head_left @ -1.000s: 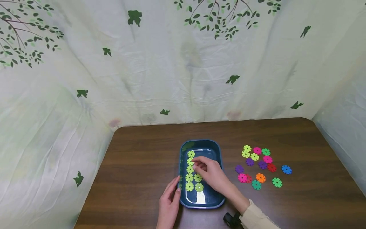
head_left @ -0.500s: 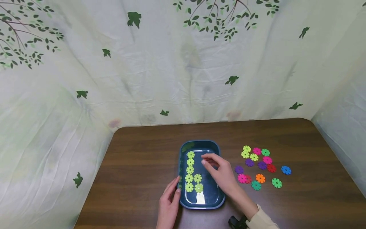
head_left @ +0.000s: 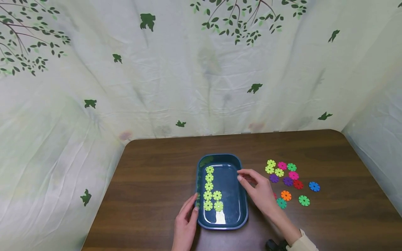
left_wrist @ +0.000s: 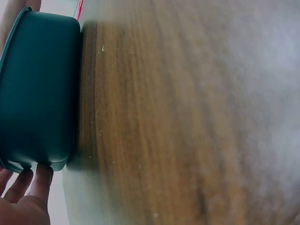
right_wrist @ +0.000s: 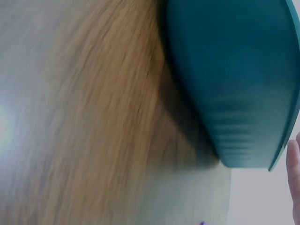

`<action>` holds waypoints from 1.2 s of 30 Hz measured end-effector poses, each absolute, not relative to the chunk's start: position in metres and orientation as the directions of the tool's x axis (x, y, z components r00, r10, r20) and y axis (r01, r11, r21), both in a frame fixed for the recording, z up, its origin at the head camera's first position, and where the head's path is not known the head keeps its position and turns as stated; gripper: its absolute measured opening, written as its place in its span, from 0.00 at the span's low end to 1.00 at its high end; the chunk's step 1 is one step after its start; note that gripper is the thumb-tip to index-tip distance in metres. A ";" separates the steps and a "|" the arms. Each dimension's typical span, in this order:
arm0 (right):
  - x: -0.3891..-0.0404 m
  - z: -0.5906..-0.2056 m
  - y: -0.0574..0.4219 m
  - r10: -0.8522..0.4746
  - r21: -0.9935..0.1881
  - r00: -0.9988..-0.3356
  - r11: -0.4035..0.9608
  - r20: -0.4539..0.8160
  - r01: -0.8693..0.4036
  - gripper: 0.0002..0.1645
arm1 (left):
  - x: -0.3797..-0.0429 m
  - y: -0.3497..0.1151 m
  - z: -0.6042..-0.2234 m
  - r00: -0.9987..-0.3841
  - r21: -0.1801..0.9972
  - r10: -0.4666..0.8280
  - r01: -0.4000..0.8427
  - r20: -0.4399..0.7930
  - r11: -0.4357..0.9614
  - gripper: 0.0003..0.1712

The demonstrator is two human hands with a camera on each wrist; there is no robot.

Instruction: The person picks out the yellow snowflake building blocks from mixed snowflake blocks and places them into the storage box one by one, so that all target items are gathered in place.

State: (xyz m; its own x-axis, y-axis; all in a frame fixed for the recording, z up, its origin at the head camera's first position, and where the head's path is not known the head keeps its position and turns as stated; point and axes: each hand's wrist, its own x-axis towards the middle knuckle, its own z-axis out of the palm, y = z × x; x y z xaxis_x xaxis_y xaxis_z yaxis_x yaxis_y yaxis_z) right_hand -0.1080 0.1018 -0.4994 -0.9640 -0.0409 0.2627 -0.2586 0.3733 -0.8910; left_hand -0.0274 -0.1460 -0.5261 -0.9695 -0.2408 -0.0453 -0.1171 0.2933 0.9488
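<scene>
A dark blue tray (head_left: pixel 237 212) stands on the table. Lying in it are several yellow-green notched plastic discs (head_left: pixel 208 186); they form a column along the left side, with a short second column at the near end. My left hand (head_left: pixel 185 221) touches the tray's left wall, its fingertips against the outside in the left wrist view, where the tray's side (left_wrist: pixel 40 89) shows. Above the tray's right rim is my right hand (head_left: pixel 262 193), fingers loosely bent, with nothing visible between thumb and fingers. In the right wrist view, its fingers (right_wrist: pixel 294 171) show at the right edge.
Right of the tray, more notched discs lie loose: yellow-green (head_left: pixel 278 172), pink (head_left: pixel 293 175), purple (head_left: pixel 288 181), red (head_left: pixel 298 184), orange (head_left: pixel 286 195), green (head_left: pixel 304 200) and blue (head_left: pixel 314 186). A leaf-patterned white cloth (head_left: pixel 188 69) hangs behind the brown table (head_left: pixel 150 181).
My right hand has moved right, from over the discs in the tray to its right rim, now covering some loose discs. My left hand and the tray have stayed put.
</scene>
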 end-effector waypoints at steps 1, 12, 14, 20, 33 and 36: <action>-0.108 -0.500 0.104 -0.041 -0.886 -0.963 0.384 0.266 -0.261 0.14 | -0.027 -0.146 -0.526 -0.970 0.950 -0.240 -0.112 -0.041 0.291 0.25; -0.111 -0.505 0.133 -0.066 -0.842 -0.958 0.463 0.279 -0.277 0.18 | -0.027 -0.146 -0.525 -0.972 0.955 -0.234 -0.101 -0.034 0.278 0.24; -0.111 -0.506 0.140 -0.072 -0.835 -0.959 0.477 0.274 -0.275 0.18 | -0.027 -0.145 -0.525 -0.971 0.953 -0.235 -0.114 -0.047 0.279 0.24; -0.112 -0.510 0.158 -0.074 -0.806 -0.970 0.543 0.232 -0.234 0.20 | -0.028 -0.145 -0.526 -0.970 0.951 -0.236 -0.132 -0.065 0.279 0.25; -0.120 -0.514 0.201 -0.130 -0.709 -0.964 0.655 0.234 -0.261 0.21 | -0.028 -0.146 -0.526 -0.967 0.950 -0.238 -0.155 -0.090 0.271 0.24; -0.123 -0.514 0.210 -0.154 -0.695 -0.968 0.674 0.198 -0.250 0.21 | -0.028 -0.146 -0.526 -0.966 0.948 -0.238 -0.161 -0.096 0.273 0.24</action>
